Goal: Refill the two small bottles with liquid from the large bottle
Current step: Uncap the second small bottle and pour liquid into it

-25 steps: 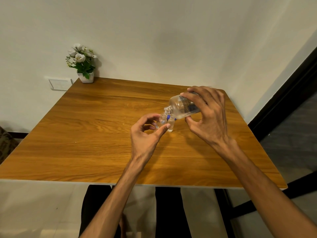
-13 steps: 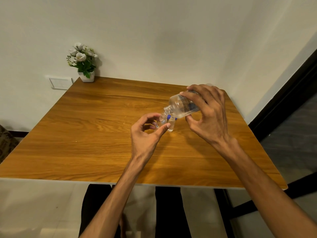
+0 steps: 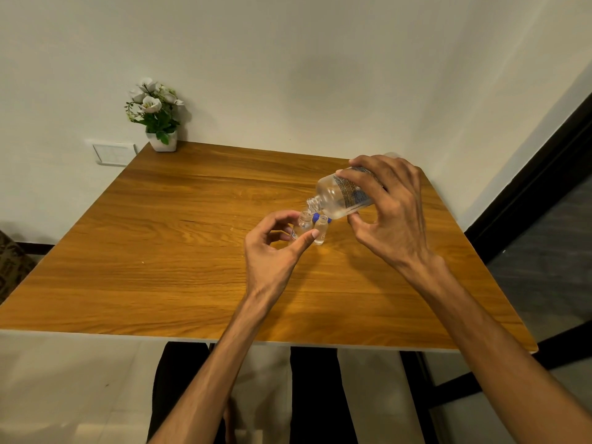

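A: R hand?
B: Wrapped round large bottle, tilted neck-down, mouth just over left small bottle.
A: L hand?
B: Thumb & fingers pinching that small bottle, upright on table.
A: Other small bottle?
B: Upright, open, just beside, R of first. Blue cap behind, partly hidden.

Both bare forearms reach forward from the bottom edge. The left hand is raised with its back toward the camera, thumb and curled fingers forming a loose ring, thumb tip stretched right. The right hand sits higher, wrist bent, its fingers spread and wrapped over the top, thumb pressing from below.
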The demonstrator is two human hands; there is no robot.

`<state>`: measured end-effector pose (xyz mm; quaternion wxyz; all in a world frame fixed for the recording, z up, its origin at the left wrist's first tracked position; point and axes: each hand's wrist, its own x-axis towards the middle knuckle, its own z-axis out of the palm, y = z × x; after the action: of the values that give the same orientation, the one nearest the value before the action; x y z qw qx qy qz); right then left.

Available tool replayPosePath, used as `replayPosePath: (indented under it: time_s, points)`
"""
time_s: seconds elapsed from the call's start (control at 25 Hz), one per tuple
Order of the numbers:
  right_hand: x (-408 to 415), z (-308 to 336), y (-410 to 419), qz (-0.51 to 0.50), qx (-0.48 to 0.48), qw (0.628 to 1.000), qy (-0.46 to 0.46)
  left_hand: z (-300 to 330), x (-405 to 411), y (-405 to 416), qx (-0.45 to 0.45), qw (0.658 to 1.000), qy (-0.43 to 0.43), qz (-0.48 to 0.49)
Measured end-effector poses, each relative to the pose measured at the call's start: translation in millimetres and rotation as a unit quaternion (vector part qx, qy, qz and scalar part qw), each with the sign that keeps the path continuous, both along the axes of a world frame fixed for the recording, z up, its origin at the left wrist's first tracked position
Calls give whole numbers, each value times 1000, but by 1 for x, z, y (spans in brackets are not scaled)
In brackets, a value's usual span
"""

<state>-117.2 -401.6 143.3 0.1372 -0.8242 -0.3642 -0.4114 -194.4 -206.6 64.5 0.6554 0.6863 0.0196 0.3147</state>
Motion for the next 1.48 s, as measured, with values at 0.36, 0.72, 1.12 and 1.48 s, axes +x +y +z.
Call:
replayPosePath:
  time_s: [0.36, 0.72, 1.12, 1.48]
  points:
    - [1, 1, 0, -1, -3, 1000, -7, 1, -1, 0, 3, 1000, -6, -2]
    - [1, 4, 1, 3, -10, 1000, -12, 0, -1, 0, -6, 1000, -7, -6]
    - [0, 7, 2, 4, -19, 1000, -22, -1, 0, 1, -6, 1000, -9, -8]
    - [3, 10, 3, 11, -25, 999, -34, 0, -1, 1, -6, 1000, -13, -7]
